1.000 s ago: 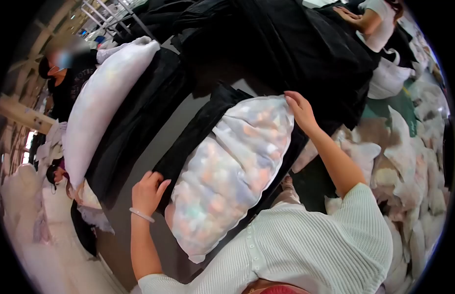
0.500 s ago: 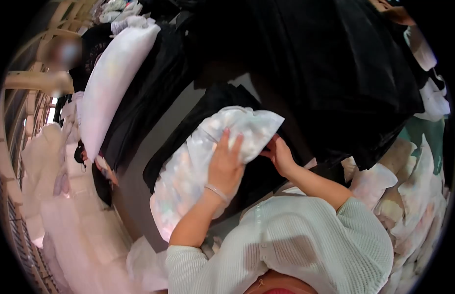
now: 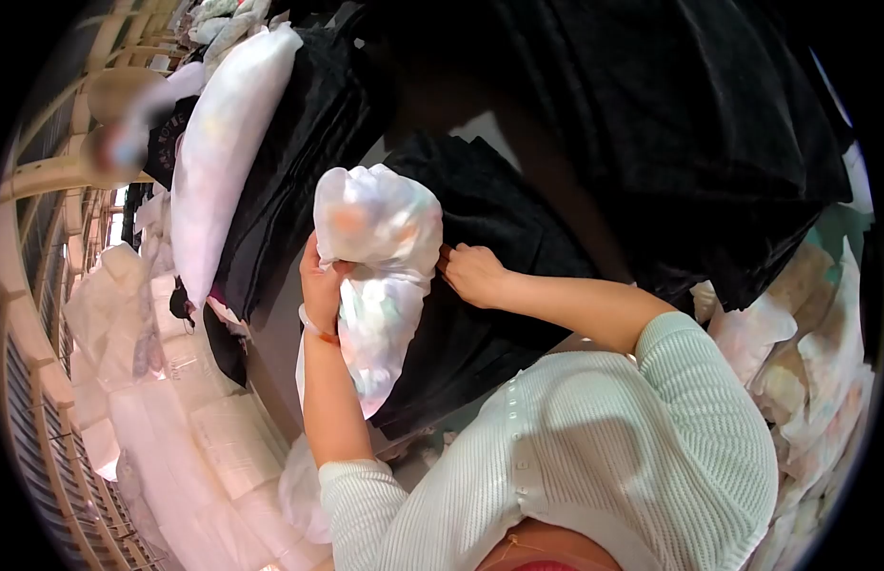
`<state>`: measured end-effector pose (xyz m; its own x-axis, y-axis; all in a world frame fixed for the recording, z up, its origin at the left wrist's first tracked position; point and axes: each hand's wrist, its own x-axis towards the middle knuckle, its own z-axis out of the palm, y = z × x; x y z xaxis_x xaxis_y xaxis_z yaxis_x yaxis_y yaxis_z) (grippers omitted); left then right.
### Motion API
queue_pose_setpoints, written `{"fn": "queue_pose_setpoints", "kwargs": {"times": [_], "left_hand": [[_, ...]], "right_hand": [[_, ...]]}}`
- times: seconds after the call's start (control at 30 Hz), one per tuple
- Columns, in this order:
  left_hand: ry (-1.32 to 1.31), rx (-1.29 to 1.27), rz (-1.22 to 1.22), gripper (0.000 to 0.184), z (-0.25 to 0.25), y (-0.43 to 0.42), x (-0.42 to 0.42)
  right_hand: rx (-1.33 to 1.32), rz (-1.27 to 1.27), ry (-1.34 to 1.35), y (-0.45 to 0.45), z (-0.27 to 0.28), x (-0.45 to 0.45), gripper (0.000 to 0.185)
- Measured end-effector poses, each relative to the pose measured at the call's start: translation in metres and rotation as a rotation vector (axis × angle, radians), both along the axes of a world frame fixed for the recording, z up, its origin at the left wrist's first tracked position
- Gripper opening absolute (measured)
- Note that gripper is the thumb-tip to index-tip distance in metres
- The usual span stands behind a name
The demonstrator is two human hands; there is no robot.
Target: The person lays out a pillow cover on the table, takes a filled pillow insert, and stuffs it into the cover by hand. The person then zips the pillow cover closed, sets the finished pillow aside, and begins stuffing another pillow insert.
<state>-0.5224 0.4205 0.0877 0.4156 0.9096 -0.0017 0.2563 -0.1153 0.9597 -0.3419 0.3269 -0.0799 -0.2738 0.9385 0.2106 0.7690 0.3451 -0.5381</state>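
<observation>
A white pillow (image 3: 380, 228) stuffed with lumpy, coloured filling is folded and creased across its middle in front of me. My left hand (image 3: 323, 290) grips its left side at the crease, the fingers closed on the fabric. My right hand (image 3: 475, 276) is at the pillow's right edge with curled fingers; the fingertips are partly hidden behind that edge. Beneath the pillow and my right hand lies a black cloth (image 3: 504, 224), spread over the grey table surface.
A large stack of black cloth (image 3: 689, 143) stands at the right. More black cloth (image 3: 299, 143) lies at the left, with a long white pillow (image 3: 234, 152) on it. Wrapped white bundles (image 3: 213, 428) fill the lower left; stuffed pillows (image 3: 756, 324) lie at the right. Another person (image 3: 166, 143) is at upper left.
The pillow has moved left and is now folded in the middle. My left hand has gone from lying on top to gripping its left side. My right hand has moved left with it.
</observation>
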Motion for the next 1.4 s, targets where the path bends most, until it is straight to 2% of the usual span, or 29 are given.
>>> {"fn": "queue_pose_setpoints", "kwargs": {"times": [0.03,0.1,0.13,0.23,0.3,0.37,0.4,0.43,0.5,0.53,0.57,0.63,0.7,0.77,0.8,0.83,0.9,0.97,1.13,1.23,1.3,1.4], "left_hand": [[-0.007,0.002,-0.003,0.049,-0.004,0.004,-0.005],[-0.112,-0.086,-0.007,0.047,-0.012,0.016,-0.018],[-0.122,-0.085,-0.009,0.047,-0.017,0.022,-0.024],[-0.224,-0.085,-0.051,0.042,-0.026,0.036,-0.039],[-0.139,-0.005,0.003,0.038,-0.030,0.042,-0.046],[-0.167,0.059,0.049,0.034,-0.034,0.043,-0.053],[-0.183,0.122,0.095,0.030,-0.034,0.045,-0.056],[-0.204,0.126,0.102,0.030,-0.037,0.048,-0.060],[-0.022,0.444,0.044,0.026,-0.050,0.043,-0.063],[-0.058,0.481,0.046,0.022,-0.038,0.023,-0.039],[0.104,0.723,-0.034,0.022,-0.045,0.018,-0.036],[0.243,0.881,-0.198,0.020,-0.039,0.000,-0.025],[0.311,0.756,-0.303,0.018,-0.054,-0.013,-0.021],[0.418,0.266,-0.325,0.013,-0.038,-0.047,0.007],[0.586,0.547,-0.518,0.012,-0.079,-0.045,0.006],[0.984,0.380,-0.782,0.016,-0.055,-0.060,0.041],[0.928,0.591,-0.791,0.018,-0.144,-0.068,0.029],[0.895,0.590,-0.955,0.023,-0.155,-0.065,0.042],[0.659,0.193,-1.275,0.022,-0.145,-0.044,0.092],[0.606,0.113,-1.332,0.021,-0.143,-0.038,0.104],[0.565,0.115,-1.318,0.020,-0.145,-0.038,0.105],[0.436,0.136,-1.260,0.020,-0.150,-0.038,0.105]], "right_hand": [[0.002,-0.003,-0.007,0.007,-0.002,-0.004,0.027],[-0.192,0.083,-0.342,0.025,-0.002,-0.013,0.021],[-0.195,0.013,-0.371,0.035,-0.004,-0.019,0.019],[-0.090,0.035,-0.519,0.044,0.000,-0.030,0.017],[-0.092,0.035,-0.540,0.046,0.008,-0.026,0.021],[-0.080,0.091,-0.413,0.032,0.037,-0.007,0.029],[0.150,0.139,-0.273,0.024,0.030,0.005,0.035],[0.153,0.146,-0.294,0.018,0.047,0.011,0.035],[0.158,0.181,-0.193,-0.002,0.085,0.024,0.031],[0.155,0.187,-0.210,-0.006,0.098,0.026,0.031],[0.140,0.201,-0.184,-0.010,0.109,0.025,0.030],[0.085,0.223,-0.117,-0.017,0.120,0.023,0.024],[0.113,0.238,-0.032,-0.029,0.126,0.021,0.021],[0.129,0.253,0.013,-0.038,0.127,0.017,0.019],[0.122,0.260,0.012,-0.040,0.125,0.014,0.020],[0.113,0.266,0.016,-0.043,0.122,0.010,0.020],[0.111,0.272,-0.004,-0.050,0.116,0.007,0.020],[0.072,0.262,0.000,-0.054,0.118,0.017,0.021],[0.089,0.221,0.006,-0.065,0.127,0.038,0.019],[0.007,0.350,-0.124,-0.064,0.115,0.037,0.020],[0.024,0.389,-0.105,-0.065,0.110,0.031,0.016],[0.102,0.294,-0.037,-0.068,0.106,0.031,0.016]]}}
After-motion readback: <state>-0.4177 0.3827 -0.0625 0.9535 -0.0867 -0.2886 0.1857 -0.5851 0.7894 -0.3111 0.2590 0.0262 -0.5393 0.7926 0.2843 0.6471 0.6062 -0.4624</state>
